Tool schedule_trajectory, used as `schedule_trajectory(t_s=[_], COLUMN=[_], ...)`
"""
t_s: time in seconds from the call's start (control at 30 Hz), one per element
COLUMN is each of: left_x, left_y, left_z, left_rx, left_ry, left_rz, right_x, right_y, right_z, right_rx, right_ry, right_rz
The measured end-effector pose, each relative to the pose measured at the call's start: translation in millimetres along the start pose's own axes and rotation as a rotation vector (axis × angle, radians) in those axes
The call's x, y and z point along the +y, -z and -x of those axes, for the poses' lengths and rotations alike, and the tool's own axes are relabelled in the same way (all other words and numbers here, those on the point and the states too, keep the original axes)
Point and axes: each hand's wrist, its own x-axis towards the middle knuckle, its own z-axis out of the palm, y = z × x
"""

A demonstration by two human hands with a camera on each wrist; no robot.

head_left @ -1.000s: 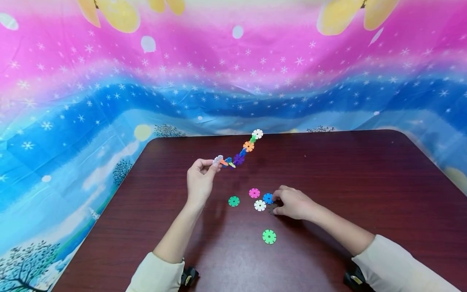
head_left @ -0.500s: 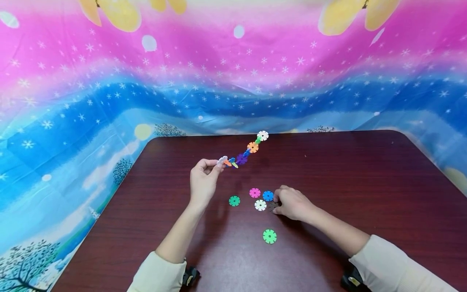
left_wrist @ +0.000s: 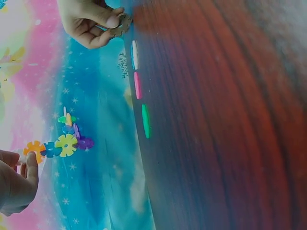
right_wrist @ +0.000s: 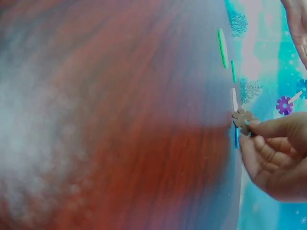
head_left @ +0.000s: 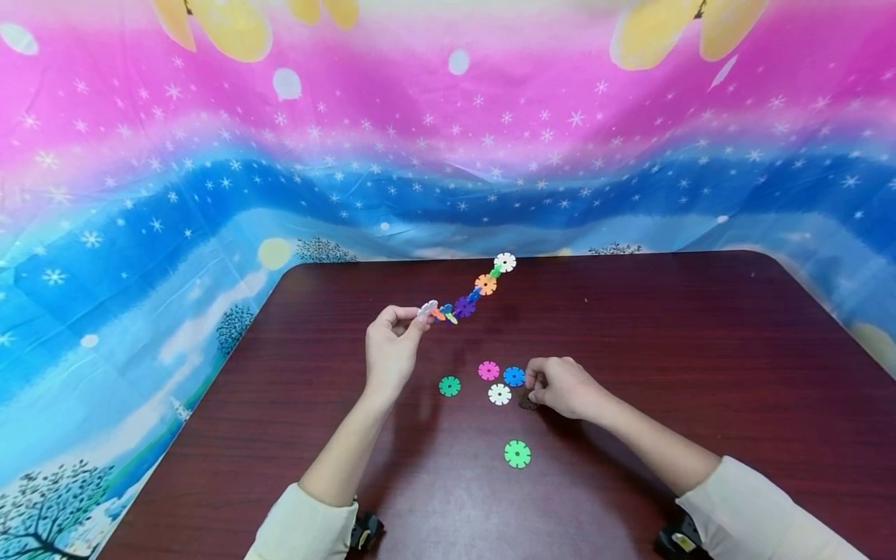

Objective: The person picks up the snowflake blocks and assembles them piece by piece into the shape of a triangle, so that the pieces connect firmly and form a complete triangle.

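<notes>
My left hand (head_left: 392,354) pinches the near end of a chain of snowflake discs and holds it above the table. The chain runs up and to the right, through a purple disc (head_left: 465,306) and an orange disc (head_left: 486,285), to a white disc (head_left: 505,262) at its far end. Between thumb and fingers my right hand (head_left: 568,389) grips a brown snowflake disc (right_wrist: 243,120), tilted up and partly hidden in the head view. Close beside that hand lie a blue disc (head_left: 514,377) and a loose white disc (head_left: 499,394).
A pink disc (head_left: 488,371) and a dark green disc (head_left: 450,386) lie farther left on the brown wooden table (head_left: 686,334). Nearer the person is a light green disc (head_left: 517,454). A printed cloth backdrop (head_left: 448,179) borders the table's far edge and left side.
My right hand has lifted and tilted the brown disc, which lay flatter before. The left hand and its chain have shifted slightly right.
</notes>
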Motion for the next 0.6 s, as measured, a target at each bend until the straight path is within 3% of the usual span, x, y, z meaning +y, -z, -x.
schedule_trajectory(t_s=[0.13, 0.27, 0.4, 0.6], left_x=[-0.5, 0.8, 3.0, 4.8], left_y=[-0.3, -2.5, -6.6, -11.7], left_z=[1.0, 6.3, 12.5, 20.1], left_rx=[-0.034, -0.11, -0.187, -0.249], left_ry=[-0.017, -0.074, -0.179, -0.361], left_rz=[-0.042, -0.09, -0.107, -0.237], right_x=[2, -2, -13, -30], right_y=[6, 14, 23, 33], right_z=[0.3, 2.8, 4.5, 6.3], right_rx=[0.008, 0.066, 0.135, 0.22], right_ry=[0.006, -0.039, -0.075, -0.076], right_rz=[-0.248, -0.489, -0.658, -0.86])
